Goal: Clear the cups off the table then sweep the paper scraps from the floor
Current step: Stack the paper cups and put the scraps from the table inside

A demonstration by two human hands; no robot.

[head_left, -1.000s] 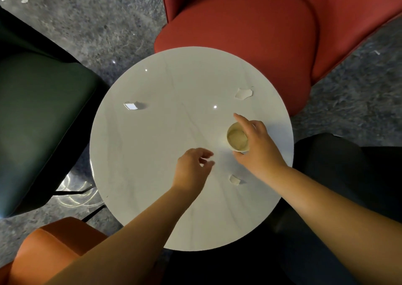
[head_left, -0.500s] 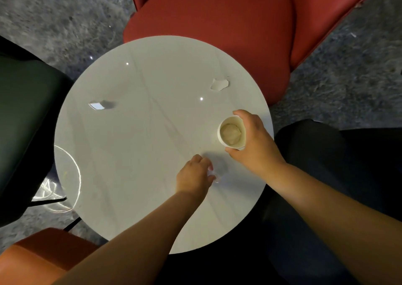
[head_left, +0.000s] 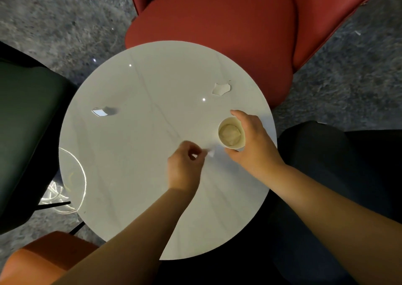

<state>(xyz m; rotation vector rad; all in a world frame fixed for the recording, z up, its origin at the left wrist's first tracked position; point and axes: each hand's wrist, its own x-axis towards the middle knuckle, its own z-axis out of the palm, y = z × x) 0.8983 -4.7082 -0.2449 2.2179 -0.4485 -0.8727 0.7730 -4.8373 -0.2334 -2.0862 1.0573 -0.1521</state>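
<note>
While I look down from the head view, this is how things stand:

- My right hand [head_left: 250,141] is wrapped around the paper cup [head_left: 231,133], which stands upright near the right edge of the round white table [head_left: 130,175].
- My left hand [head_left: 185,165] pinches a small white paper scrap [head_left: 211,153] just beside the cup; it is blurred.
- A torn scrap [head_left: 220,88] lies farther back on the table, a folded piece [head_left: 100,111] toward the left.
- A red chair [head_left: 217,23] sits behind the table, a dark green chair [head_left: 26,121] on the left.

A red chair [head_left: 217,23], green chair [head_left: 24,121] and orange seat [head_left: 43,256] ring the scene.
</note>
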